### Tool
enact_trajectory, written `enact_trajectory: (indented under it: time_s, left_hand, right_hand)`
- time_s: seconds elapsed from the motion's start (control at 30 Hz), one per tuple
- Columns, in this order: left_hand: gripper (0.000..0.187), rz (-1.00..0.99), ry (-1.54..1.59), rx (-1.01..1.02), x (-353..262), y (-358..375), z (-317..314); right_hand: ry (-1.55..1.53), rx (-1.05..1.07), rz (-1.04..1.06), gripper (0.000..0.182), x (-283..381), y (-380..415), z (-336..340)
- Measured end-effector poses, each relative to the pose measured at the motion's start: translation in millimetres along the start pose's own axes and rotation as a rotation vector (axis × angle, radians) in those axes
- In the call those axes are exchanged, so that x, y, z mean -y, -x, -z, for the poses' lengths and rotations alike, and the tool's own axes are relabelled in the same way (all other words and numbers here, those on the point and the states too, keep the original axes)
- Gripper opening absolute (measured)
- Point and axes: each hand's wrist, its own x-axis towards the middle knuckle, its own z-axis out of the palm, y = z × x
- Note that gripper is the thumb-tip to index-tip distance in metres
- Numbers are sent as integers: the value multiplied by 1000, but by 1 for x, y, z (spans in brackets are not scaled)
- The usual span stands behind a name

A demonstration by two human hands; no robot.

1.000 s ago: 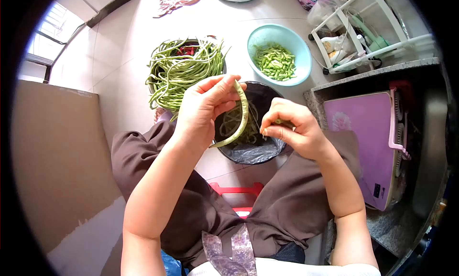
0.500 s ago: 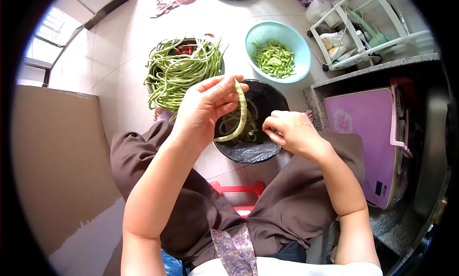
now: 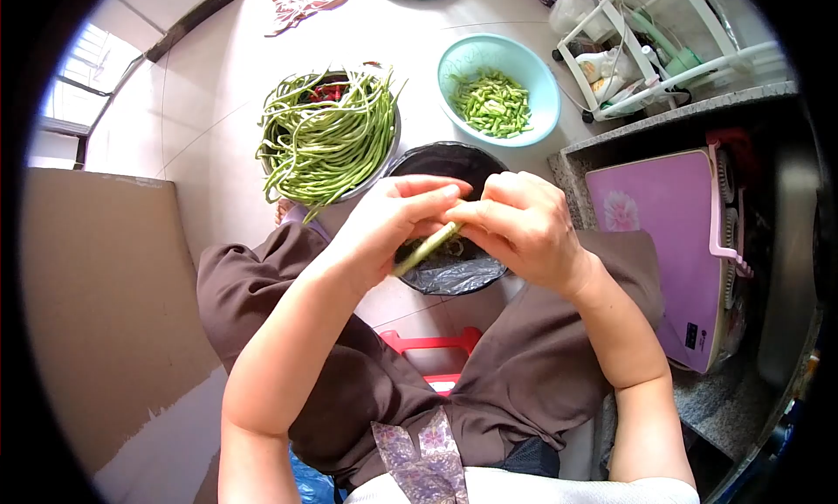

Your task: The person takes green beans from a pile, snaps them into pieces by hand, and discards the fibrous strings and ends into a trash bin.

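A long green bean (image 3: pixel 428 248) is held in both hands above a black-lined bin (image 3: pixel 454 281). My left hand (image 3: pixel 403 214) is closed round it, fingertips near its upper end. My right hand (image 3: pixel 521 226) pinches the same bean, thumb and fingers meeting the left fingertips; the bean's upper end is hidden between them. Scraps lie inside the bin, mostly covered by my hands. Beyond, to the left, a heap of uncut long beans (image 3: pixel 327 146) fills a bowl, with something red at its back. Short cut bean pieces (image 3: pixel 493 104) lie in a light blue basin (image 3: pixel 546 85).
At the right, a purple flowered board (image 3: pixel 655 242) leans inside a stone-edged recess. A white rack (image 3: pixel 624 33) with bottles and bags stands behind it. A brown panel (image 3: pixel 105 303) is on the left. Part of a red stool (image 3: pixel 432 340) shows between my knees.
My right hand has risen from the bin's right side to the bean and now grips it beside my left fingers. The bean, curved and hanging before, now slants between both hands.
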Motion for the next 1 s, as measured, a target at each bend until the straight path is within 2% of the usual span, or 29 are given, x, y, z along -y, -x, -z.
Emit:
enact_trajectory:
  time_s: [0.07,0.1,0.17,0.2,0.23,0.3,0.47,0.53,0.63,1.0]
  left_hand:
    - [26,-179,-248,-122,-5,1,2]
    - [23,-297,-332,-108,-7,1,5]
    - [18,-515,-728,-146,-13,6,7]
    - [16,-676,-1047,-156,-20,10,6]
    - [16,-676,-1047,-153,-19,10,6]
    - [21,-786,-1248,-185,-17,11,6]
    - [23,-853,-1258,-230,-14,8,2]
    - [12,-913,-1288,-260,-12,6,3]
    - [11,-920,-1315,-290,-12,7,2]
    - [11,-811,-1143,-209,-3,7,-3]
  right_hand:
    - [11,41,-43,14,-3,1,2]
    - [22,83,-86,14,-5,2,3]
    - [28,89,-130,13,-7,3,4]
    - [18,86,-168,13,-7,2,5]
    - [7,83,-205,12,-7,2,7]
    - [-18,81,-228,12,-7,1,7]
    - [-96,38,-307,11,-6,0,7]
    - [-84,31,-286,11,-6,-2,8]
    - [-56,23,-253,12,-5,-4,9]
    - [45,-5,-126,13,-7,-8,1]
